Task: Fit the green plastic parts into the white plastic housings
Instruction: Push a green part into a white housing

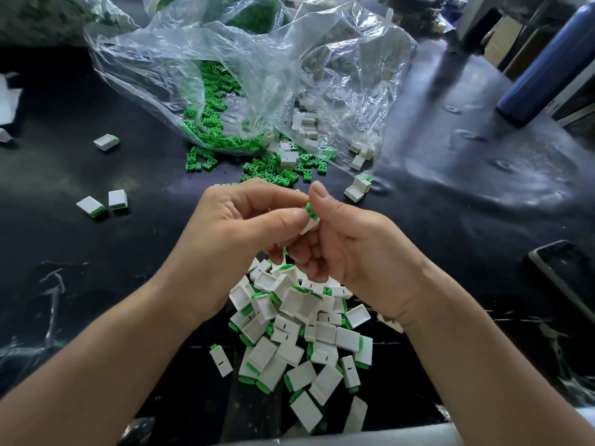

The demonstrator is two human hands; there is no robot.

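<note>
My left hand (pixel 238 233) and my right hand (pixel 347 249) meet above the table's middle. Between their fingertips sits a small white housing (pixel 309 224) with a green part (pixel 310 210) at its top end; the left thumb and fingers pinch the housing and the right thumb presses beside the green part. My right hand's curled fingers hide whatever else it holds. Below the hands lies a pile of white housings with green ends (pixel 299 329). Loose green parts (pixel 225 136) spill from a clear plastic bag (pixel 244 66), with loose white housings (pixel 307 127) to their right.
The black table (pixel 467 194) carries three stray assembled pieces at the left (pixel 106 142) (pixel 91 207) (pixel 118 199). A dark blue bottle (pixel 544 69) stands at the far right, and a phone (pixel 566 272) lies near the right edge. White scraps (pixel 8 101) sit far left.
</note>
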